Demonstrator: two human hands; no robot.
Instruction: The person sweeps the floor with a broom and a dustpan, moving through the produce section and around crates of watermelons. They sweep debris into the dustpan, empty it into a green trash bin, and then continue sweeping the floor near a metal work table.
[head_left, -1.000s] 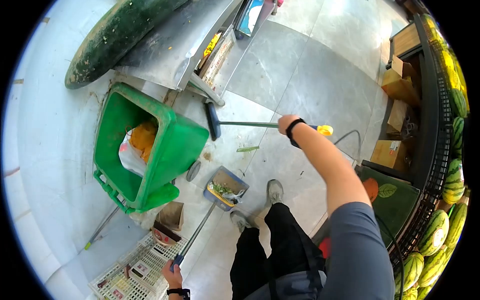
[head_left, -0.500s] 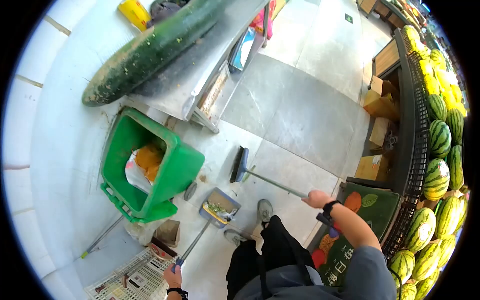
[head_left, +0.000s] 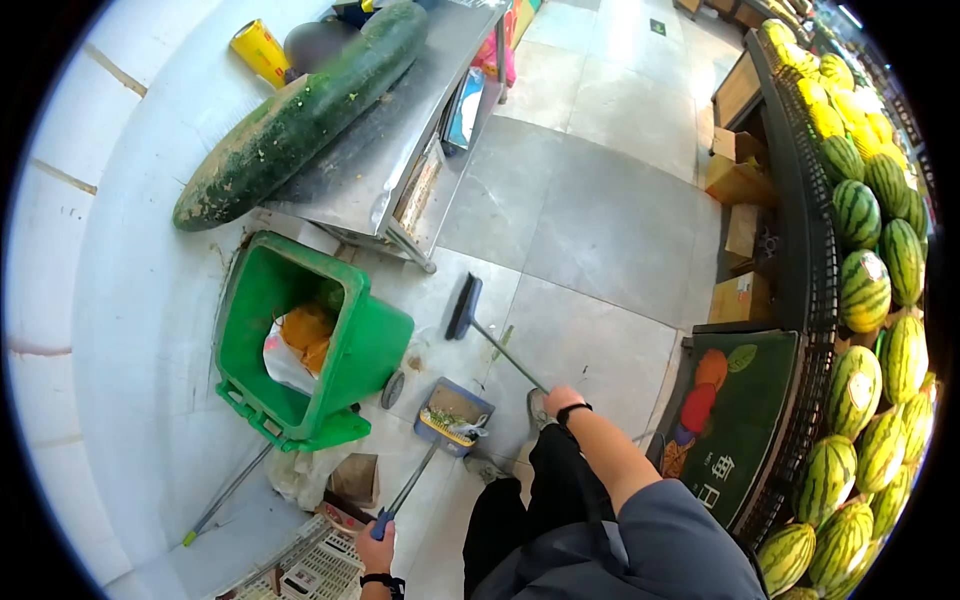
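Your right hand (head_left: 562, 400): fingers closed around broom (head_left: 463, 307) handle. Left hand (head_left: 375, 549): fingers gripping dustpan (head_left: 455, 402) handle. Broom head at dustpan's 12 o'clock, bin (head_left: 375, 345) at its 9.

The grey tiled floor (head_left: 600, 230) carries a green bin (head_left: 370, 345) at the near corner of the steel table (head_left: 400, 130), with a dustpan (head_left: 455, 410) just beside the bin and a broom (head_left: 463, 307) head-down near the table's leg. A printed mat (head_left: 730, 420) and cardboard boxes (head_left: 740, 175) lie along the floor's right edge. On the table, a long green gourd (head_left: 300, 115) lies along the wall-side edge, with a yellow roll (head_left: 258, 50) near its far end.
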